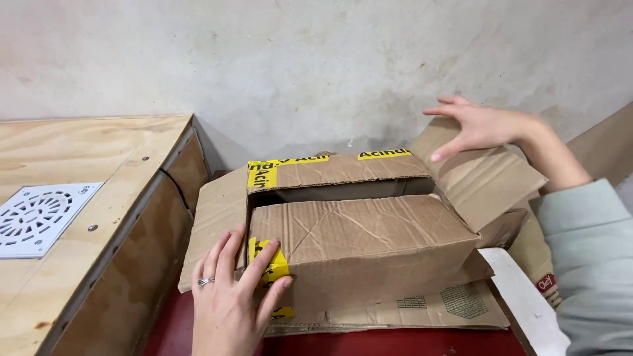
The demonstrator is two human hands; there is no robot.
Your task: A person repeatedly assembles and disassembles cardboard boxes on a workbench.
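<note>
The left hand (227, 306), fingers spread flat, is pressing the near flap of the box (359, 237) lying on the red floor (395, 343) while the right hand (481, 128), open, is touching the still-raised right flap (484, 181), leaving the far gap unclosed.

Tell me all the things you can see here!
box: one, brown cardboard, middle, flaps partly shut
tape: several strips, yellow with black print, on the box's near left corner and far flap
flat cardboard: some brown sheets, under and right of the box
bench: one, pale plywood, left
grate: one, white, round slots, set in the bench top
wall: one, grey plaster, behind
floor: red, beneath the box
ring: one, silver, on a left finger
sleeve: one, pale grey-green, right arm
left hand: flat on the box's near left corner
right hand: fingers spread, on the right flap
</note>
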